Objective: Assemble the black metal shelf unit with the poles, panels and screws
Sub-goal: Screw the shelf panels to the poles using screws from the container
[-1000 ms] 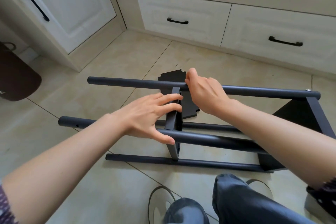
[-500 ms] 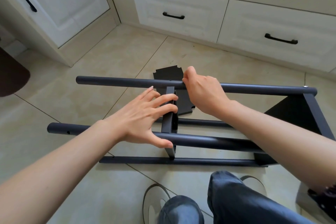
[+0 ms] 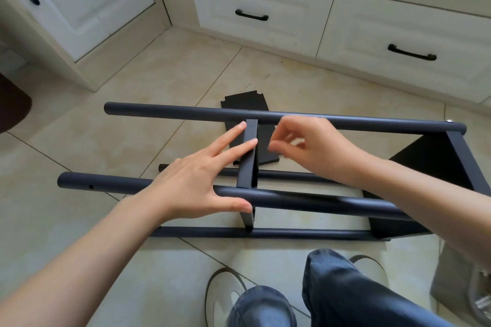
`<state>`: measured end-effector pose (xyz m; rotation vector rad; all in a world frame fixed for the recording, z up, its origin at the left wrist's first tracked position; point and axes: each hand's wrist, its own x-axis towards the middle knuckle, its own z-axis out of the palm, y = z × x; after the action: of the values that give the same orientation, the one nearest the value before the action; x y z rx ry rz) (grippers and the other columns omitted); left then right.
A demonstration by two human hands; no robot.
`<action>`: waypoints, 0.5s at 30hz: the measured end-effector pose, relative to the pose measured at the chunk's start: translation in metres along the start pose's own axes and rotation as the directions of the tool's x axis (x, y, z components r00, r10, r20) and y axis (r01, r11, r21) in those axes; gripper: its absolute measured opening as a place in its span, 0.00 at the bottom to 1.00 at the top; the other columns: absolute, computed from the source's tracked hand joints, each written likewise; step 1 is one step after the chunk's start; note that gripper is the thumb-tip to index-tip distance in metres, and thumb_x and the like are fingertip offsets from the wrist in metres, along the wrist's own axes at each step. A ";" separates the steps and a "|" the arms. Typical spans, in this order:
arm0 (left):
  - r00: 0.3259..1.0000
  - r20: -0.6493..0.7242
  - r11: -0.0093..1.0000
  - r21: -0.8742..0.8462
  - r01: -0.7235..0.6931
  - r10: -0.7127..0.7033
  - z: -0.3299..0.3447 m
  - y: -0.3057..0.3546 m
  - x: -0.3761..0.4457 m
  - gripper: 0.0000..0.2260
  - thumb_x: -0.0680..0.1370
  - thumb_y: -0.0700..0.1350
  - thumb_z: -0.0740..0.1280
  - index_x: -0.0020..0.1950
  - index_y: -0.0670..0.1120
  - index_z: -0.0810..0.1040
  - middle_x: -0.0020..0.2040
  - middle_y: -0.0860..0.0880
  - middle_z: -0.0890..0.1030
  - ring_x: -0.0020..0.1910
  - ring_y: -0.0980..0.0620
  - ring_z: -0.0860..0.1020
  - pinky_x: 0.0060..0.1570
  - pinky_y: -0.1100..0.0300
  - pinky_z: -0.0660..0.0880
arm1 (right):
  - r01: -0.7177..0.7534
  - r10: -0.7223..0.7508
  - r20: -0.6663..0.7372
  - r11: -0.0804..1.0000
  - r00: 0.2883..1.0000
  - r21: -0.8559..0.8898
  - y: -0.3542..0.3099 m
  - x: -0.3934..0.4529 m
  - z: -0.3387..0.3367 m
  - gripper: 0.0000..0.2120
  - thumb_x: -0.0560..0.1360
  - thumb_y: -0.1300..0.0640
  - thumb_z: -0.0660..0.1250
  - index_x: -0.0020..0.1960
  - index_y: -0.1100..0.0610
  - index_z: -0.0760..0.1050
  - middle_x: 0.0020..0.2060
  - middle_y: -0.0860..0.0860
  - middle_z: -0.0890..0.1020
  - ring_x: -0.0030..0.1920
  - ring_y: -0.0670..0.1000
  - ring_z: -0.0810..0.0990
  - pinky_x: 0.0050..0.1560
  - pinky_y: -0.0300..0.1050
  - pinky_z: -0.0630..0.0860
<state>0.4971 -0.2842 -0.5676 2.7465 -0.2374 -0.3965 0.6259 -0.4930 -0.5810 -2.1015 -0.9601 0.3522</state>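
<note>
Black middle panel (image 3: 248, 156) braced by left hand (image 3: 196, 183); right hand (image 3: 305, 146) hovers

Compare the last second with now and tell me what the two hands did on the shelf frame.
The right hand let go of the far top pole and drew back toward the person; it now hovers blurred beside the middle panel, gripping nothing that shows. The left hand stayed put, straight fingers on the panel's edge, thumb under the near top pole. The frame still lies on its side on the floor.
</note>
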 end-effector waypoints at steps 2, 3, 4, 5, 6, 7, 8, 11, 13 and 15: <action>1.000 0.001 1.000 -0.005 0.022 -0.022 0.001 0.000 0.000 0.45 0.63 0.77 0.60 0.76 0.75 0.42 0.72 0.77 0.33 0.74 0.58 0.67 0.56 0.54 0.74 | -0.132 0.112 0.156 0.983 0.981 0.125 0.001 -0.006 0.001 0.04 0.76 0.61 0.70 0.43 0.59 0.78 0.36 0.49 0.85 0.37 0.48 0.84 0.43 0.46 0.82; 1.000 0.004 1.000 -0.013 0.027 -0.027 0.000 0.000 0.000 0.45 0.63 0.78 0.61 0.75 0.76 0.41 0.73 0.78 0.34 0.73 0.58 0.69 0.57 0.53 0.74 | -0.197 0.152 0.219 0.960 0.964 0.197 0.002 -0.007 0.001 0.04 0.76 0.62 0.70 0.43 0.62 0.78 0.36 0.52 0.85 0.37 0.50 0.84 0.42 0.44 0.82; 1.000 0.010 0.999 -0.018 0.029 -0.029 0.000 0.000 0.000 0.45 0.63 0.78 0.61 0.74 0.77 0.41 0.73 0.78 0.34 0.72 0.57 0.70 0.57 0.53 0.74 | -0.254 0.184 0.269 0.933 0.945 0.256 0.002 -0.008 0.002 0.04 0.76 0.63 0.70 0.44 0.64 0.78 0.37 0.55 0.86 0.38 0.51 0.84 0.42 0.43 0.82; 0.999 0.016 0.999 -0.017 0.029 -0.029 0.000 0.000 0.000 0.45 0.62 0.78 0.60 0.74 0.77 0.40 0.73 0.78 0.34 0.70 0.56 0.72 0.56 0.52 0.75 | -0.303 0.208 0.312 0.905 0.927 0.298 0.002 -0.008 0.002 0.04 0.76 0.64 0.70 0.44 0.65 0.78 0.38 0.56 0.86 0.38 0.51 0.84 0.42 0.42 0.82; 0.999 0.023 1.000 -0.012 0.029 -0.028 0.000 0.001 0.001 0.44 0.62 0.78 0.59 0.73 0.78 0.41 0.73 0.77 0.34 0.66 0.56 0.74 0.55 0.53 0.75 | -0.343 0.225 0.350 0.882 0.909 0.324 0.003 -0.007 0.003 0.04 0.75 0.65 0.71 0.44 0.65 0.78 0.38 0.57 0.86 0.38 0.51 0.84 0.43 0.41 0.82; 0.999 0.029 1.000 -0.006 0.028 -0.028 -0.001 0.001 0.000 0.43 0.62 0.79 0.58 0.73 0.78 0.42 0.73 0.77 0.33 0.63 0.56 0.76 0.52 0.54 0.75 | -0.378 0.239 0.384 0.862 0.892 0.339 0.003 -0.006 0.004 0.03 0.74 0.65 0.72 0.44 0.65 0.79 0.38 0.57 0.85 0.38 0.51 0.83 0.44 0.41 0.82; 0.999 0.030 1.000 -0.003 0.024 -0.024 0.000 0.002 0.000 0.43 0.62 0.79 0.58 0.74 0.78 0.44 0.73 0.77 0.33 0.63 0.57 0.76 0.50 0.56 0.74 | -0.407 0.251 0.415 0.845 0.875 0.347 0.003 -0.004 0.005 0.03 0.73 0.65 0.73 0.44 0.64 0.79 0.37 0.57 0.85 0.38 0.50 0.83 0.45 0.42 0.82; 1.000 -0.005 0.999 -0.033 -0.022 0.022 0.004 0.000 -0.004 0.42 0.63 0.78 0.59 0.75 0.76 0.50 0.74 0.76 0.34 0.73 0.63 0.65 0.52 0.58 0.72 | -0.464 0.265 0.483 0.810 0.835 0.359 0.004 0.001 0.010 0.04 0.73 0.65 0.73 0.45 0.64 0.80 0.38 0.59 0.83 0.39 0.51 0.82 0.45 0.41 0.82; 0.999 -0.024 0.998 -0.045 -0.046 0.045 0.006 -0.003 -0.006 0.42 0.64 0.80 0.60 0.75 0.76 0.49 0.75 0.76 0.36 0.74 0.66 0.62 0.53 0.58 0.73 | -0.493 0.277 0.515 0.797 0.812 0.349 0.006 0.004 0.015 0.05 0.74 0.63 0.73 0.47 0.65 0.81 0.39 0.59 0.84 0.40 0.51 0.82 0.45 0.41 0.82; 0.998 -0.038 0.997 -0.052 -0.055 0.053 0.009 -0.004 -0.006 0.42 0.64 0.80 0.59 0.75 0.77 0.48 0.75 0.76 0.38 0.71 0.68 0.62 0.53 0.60 0.73 | -0.518 0.294 0.536 0.789 0.791 0.331 0.008 0.007 0.020 0.05 0.75 0.62 0.72 0.49 0.64 0.82 0.41 0.59 0.85 0.41 0.52 0.83 0.47 0.42 0.82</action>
<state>0.4891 -0.2815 -0.5755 2.6863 -0.2866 -0.3329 0.6246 -0.4804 -0.5995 -1.7820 -0.5527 1.2394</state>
